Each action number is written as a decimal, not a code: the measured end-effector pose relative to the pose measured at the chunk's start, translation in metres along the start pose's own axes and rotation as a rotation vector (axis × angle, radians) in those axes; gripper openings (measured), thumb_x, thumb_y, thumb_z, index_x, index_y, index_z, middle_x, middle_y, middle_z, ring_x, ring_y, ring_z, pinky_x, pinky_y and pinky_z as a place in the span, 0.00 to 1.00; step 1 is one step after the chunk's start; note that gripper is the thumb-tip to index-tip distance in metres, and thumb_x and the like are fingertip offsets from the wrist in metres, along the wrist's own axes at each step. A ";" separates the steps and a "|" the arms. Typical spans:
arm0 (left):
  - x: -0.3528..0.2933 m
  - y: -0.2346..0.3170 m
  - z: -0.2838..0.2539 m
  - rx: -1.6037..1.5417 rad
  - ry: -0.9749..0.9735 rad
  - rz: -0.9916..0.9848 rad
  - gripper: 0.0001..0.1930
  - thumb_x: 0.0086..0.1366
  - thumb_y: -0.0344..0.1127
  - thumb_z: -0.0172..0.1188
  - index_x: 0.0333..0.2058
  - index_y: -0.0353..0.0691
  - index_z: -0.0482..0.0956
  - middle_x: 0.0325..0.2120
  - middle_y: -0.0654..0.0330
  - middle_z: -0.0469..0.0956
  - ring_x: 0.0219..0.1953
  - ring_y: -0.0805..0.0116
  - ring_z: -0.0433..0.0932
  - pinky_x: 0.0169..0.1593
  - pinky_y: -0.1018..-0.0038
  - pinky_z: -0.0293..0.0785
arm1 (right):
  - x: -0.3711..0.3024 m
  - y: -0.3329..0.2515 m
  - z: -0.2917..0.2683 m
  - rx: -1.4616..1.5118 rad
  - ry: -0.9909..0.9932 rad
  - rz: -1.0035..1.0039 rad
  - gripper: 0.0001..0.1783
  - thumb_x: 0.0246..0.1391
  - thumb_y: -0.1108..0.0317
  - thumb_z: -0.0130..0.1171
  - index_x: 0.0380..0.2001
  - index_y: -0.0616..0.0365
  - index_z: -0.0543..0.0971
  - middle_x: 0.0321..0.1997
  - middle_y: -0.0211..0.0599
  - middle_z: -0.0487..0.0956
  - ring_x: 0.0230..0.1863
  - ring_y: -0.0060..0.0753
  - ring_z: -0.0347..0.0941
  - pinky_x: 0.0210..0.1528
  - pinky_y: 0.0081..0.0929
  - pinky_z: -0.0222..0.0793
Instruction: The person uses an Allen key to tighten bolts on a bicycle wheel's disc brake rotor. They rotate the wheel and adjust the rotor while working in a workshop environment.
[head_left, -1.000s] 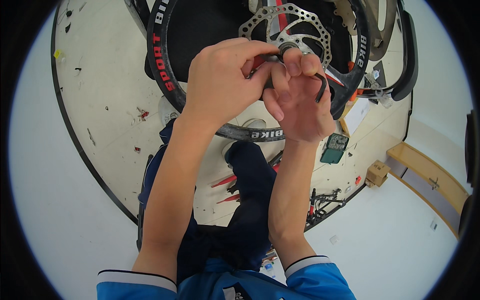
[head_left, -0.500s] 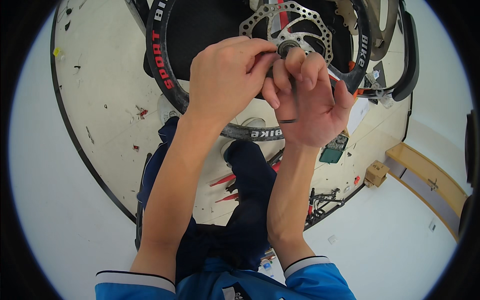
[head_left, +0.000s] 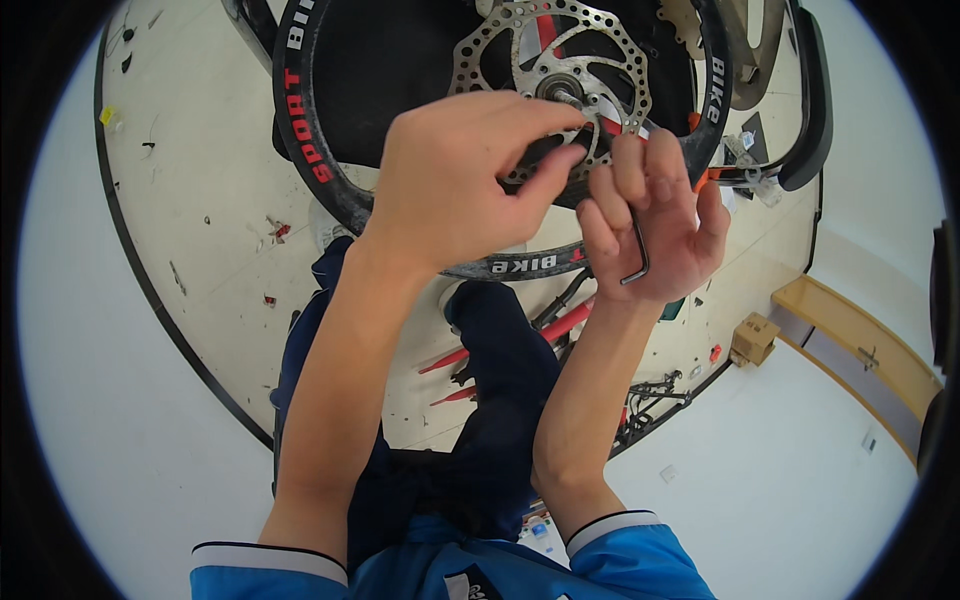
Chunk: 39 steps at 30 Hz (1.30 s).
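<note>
A bicycle wheel with a black tyre (head_left: 297,110) lies in front of me, a silver disc brake rotor (head_left: 636,68) around its hub (head_left: 560,88). Over the rotor's near-left part reaches my left hand (head_left: 465,165); its thumb and index finger are apart, with a gap between the tips and nothing visible there. The other left fingers are hidden. My right hand (head_left: 655,220), palm up at the rotor's near-right edge, has its fingers curled around a black L-shaped hex key (head_left: 642,245). The key's short bent end lies over the palm.
Under the wheel is a black padded surface (head_left: 385,75). A chair's dark armrest (head_left: 812,120) stands to the right. Red bicycle frame parts (head_left: 570,318) lie on the floor beyond my legs. A cardboard box (head_left: 754,338) sits by the wall, and small scraps (head_left: 278,229) litter the left floor.
My left thumb and index finger have parted and moved off the hub. My right hand has shifted right and nearer, the hex key with it. The wheel sits slightly further left in view.
</note>
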<state>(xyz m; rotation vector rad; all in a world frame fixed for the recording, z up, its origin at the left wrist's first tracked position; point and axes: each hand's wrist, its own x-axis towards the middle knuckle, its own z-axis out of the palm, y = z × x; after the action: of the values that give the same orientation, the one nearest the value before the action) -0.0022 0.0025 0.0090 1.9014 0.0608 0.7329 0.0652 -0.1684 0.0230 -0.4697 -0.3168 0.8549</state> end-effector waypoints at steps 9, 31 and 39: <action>-0.006 -0.010 0.006 0.027 -0.105 0.161 0.13 0.49 0.23 0.70 0.35 0.41 0.88 0.15 0.61 0.71 0.18 0.68 0.69 0.22 0.74 0.64 | -0.006 -0.005 -0.003 0.017 -0.151 0.023 0.25 0.65 0.47 0.54 0.46 0.60 0.65 0.40 0.41 0.64 0.30 0.30 0.62 0.28 0.25 0.62; -0.006 -0.012 0.001 0.170 -0.106 -0.119 0.11 0.53 0.26 0.73 0.37 0.42 0.88 0.15 0.66 0.66 0.18 0.74 0.65 0.24 0.75 0.62 | 0.000 0.000 0.040 -1.072 0.488 -0.350 0.16 0.70 0.73 0.48 0.52 0.76 0.77 0.45 0.56 0.84 0.39 0.42 0.86 0.46 0.32 0.83; -0.008 -0.015 0.005 0.168 -0.038 -0.082 0.09 0.55 0.26 0.71 0.36 0.41 0.87 0.15 0.64 0.67 0.18 0.72 0.66 0.24 0.73 0.64 | 0.003 0.005 0.045 -1.104 0.487 -0.376 0.16 0.69 0.74 0.49 0.51 0.76 0.78 0.43 0.56 0.84 0.39 0.42 0.86 0.45 0.30 0.81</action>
<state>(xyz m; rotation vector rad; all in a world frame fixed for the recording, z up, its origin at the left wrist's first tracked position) -0.0016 0.0018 -0.0084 2.0588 0.1801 0.6527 0.0438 -0.1508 0.0593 -1.5572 -0.3890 0.1067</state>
